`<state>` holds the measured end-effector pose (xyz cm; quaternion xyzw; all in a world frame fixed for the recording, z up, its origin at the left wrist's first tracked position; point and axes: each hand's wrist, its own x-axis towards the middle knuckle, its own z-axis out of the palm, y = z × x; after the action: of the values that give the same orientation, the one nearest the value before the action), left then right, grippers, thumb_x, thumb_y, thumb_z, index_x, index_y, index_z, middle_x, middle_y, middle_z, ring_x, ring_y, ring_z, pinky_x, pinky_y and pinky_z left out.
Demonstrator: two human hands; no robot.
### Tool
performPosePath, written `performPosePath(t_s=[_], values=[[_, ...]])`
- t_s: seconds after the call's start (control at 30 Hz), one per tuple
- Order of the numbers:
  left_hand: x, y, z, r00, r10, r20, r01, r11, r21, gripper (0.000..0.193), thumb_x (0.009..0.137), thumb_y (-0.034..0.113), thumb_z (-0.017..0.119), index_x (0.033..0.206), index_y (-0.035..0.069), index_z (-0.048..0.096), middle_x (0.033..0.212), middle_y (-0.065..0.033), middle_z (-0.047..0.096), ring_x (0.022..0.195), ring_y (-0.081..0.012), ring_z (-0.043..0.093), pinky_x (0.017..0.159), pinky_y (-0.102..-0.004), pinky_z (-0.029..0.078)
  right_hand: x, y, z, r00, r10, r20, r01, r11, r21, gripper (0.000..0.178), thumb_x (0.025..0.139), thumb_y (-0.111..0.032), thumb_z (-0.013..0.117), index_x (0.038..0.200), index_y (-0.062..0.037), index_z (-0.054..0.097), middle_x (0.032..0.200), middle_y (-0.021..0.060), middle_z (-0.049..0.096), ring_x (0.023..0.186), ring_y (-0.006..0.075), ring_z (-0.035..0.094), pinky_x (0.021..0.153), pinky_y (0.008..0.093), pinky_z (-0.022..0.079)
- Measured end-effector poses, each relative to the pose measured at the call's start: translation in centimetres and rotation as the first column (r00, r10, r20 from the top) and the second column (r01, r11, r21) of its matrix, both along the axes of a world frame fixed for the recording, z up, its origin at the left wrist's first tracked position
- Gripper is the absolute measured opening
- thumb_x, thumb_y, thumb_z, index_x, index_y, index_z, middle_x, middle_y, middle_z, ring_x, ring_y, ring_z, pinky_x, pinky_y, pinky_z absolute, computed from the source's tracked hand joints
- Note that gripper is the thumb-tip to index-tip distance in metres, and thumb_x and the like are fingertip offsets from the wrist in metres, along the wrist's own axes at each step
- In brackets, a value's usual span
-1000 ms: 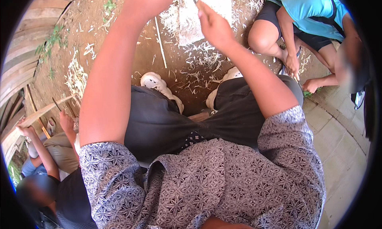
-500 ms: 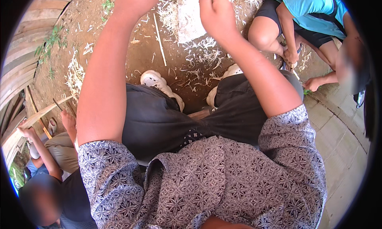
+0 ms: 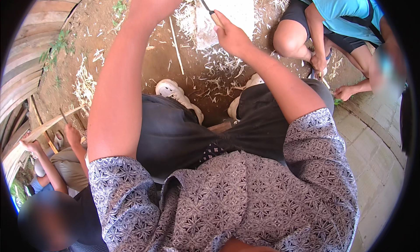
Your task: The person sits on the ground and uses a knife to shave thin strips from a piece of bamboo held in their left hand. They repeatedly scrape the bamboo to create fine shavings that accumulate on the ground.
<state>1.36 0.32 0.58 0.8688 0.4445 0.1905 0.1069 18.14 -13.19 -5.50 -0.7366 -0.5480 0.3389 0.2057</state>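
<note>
My right hand [image 3: 234, 37] is closed around the pale handle of a knife [image 3: 204, 2]. Its dark, narrow blade points up and left toward the top edge. My left hand [image 3: 158, 4] is at the top edge, left of the blade. Its fingers are cut off there, so anything in them is hidden. Beneath the knife, a whitish sheet [image 3: 236, 15] lies on the dirt ground, with pale shavings [image 3: 223, 61] scattered around it.
A thin pale stick [image 3: 176, 46] lies on the ground. At right a person in a blue shirt [image 3: 339, 7] crouches, hands low. At lower left another person holds a long pale strip [image 3: 48, 124] and a blade. A wooden slat wall [image 3: 26, 55] stands left; paving [image 3: 372, 151] runs along the right.
My right hand has drawn down toward me, and the knife has come into view. My left hand has shifted slightly to the right.
</note>
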Motion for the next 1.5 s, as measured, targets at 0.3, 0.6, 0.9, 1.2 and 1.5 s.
performPosePath(t_s=[0.3, 0.6, 0.9, 1.2, 1.5], values=[[0.2, -0.3, 0.5, 0.997, 0.080, -0.003, -0.080, 0.994, -0.080, 0.028, 0.104, 0.026, 0.044, 0.105, 0.000, 0.057, 0.097, -0.0334, 0.065, 0.093, -0.0525, 0.063, 0.082, -0.0598, 0.049, 1.1, 0.2, -1.3, 0.993, -0.056, -0.101, 0.095, 0.900, 0.426, 0.034, 0.105, -0.031, 0.049, 0.130, -0.0087, 0.057, 0.076, 0.0228, 0.069, 0.071, 0.0400, 0.070, 0.071, 0.0523, 0.054], [0.3, -0.9, 0.8, 0.995, 0.023, 0.097, -0.018, 0.999, -0.051, 0.030, 0.104, 0.026, 0.044, 0.107, 0.000, 0.058, 0.098, -0.0331, 0.065, 0.095, -0.0515, 0.063, 0.084, -0.0589, 0.049, 0.9, 0.2, -0.8, 0.985, -0.047, -0.168, 0.096, 0.952, 0.291, 0.036, 0.105, -0.029, 0.049, 0.134, -0.0102, 0.056, 0.077, 0.0239, 0.069, 0.070, 0.0412, 0.070, 0.072, 0.0517, 0.055], [0.1, -0.3, 0.4, 0.990, 0.027, 0.137, -0.023, 0.999, -0.028, 0.029, 0.103, 0.025, 0.046, 0.105, 0.000, 0.058, 0.097, -0.0320, 0.065, 0.096, -0.0513, 0.063, 0.085, -0.0573, 0.049, 0.8, 0.6, -0.1, 0.996, 0.009, -0.083, 0.017, 0.951, 0.308, 0.046, 0.105, -0.025, 0.047, 0.149, -0.0140, 0.043, 0.094, 0.0200, 0.068, 0.087, 0.0378, 0.064, 0.081, 0.0470, 0.051], [0.5, -0.7, 1.1, 0.999, 0.018, -0.041, -0.019, 1.000, -0.023, 0.026, 0.101, 0.026, 0.048, 0.100, 0.002, 0.057, 0.092, -0.0300, 0.066, 0.087, -0.0502, 0.064, 0.078, -0.0593, 0.050, 1.1, 0.4, 0.4, 1.000, 0.006, 0.030, -0.010, 0.990, 0.139, 0.043, 0.104, -0.037, 0.043, 0.140, -0.0162, 0.055, 0.097, 0.0249, 0.072, 0.095, 0.0435, 0.069, 0.090, 0.0509, 0.053], [0.7, -0.9, 0.9, 0.999, 0.037, 0.021, -0.037, 0.999, 0.008, 0.024, 0.101, 0.025, 0.049, 0.097, 0.003, 0.058, 0.090, -0.0314, 0.066, 0.087, -0.0510, 0.064, 0.078, -0.0600, 0.049, 1.0, 0.4, 0.0, 0.998, 0.061, 0.009, -0.060, 0.992, -0.107, 0.041, 0.102, -0.032, 0.050, 0.137, -0.0112, 0.055, 0.102, 0.0259, 0.071, 0.100, 0.0408, 0.070, 0.091, 0.0511, 0.053]])
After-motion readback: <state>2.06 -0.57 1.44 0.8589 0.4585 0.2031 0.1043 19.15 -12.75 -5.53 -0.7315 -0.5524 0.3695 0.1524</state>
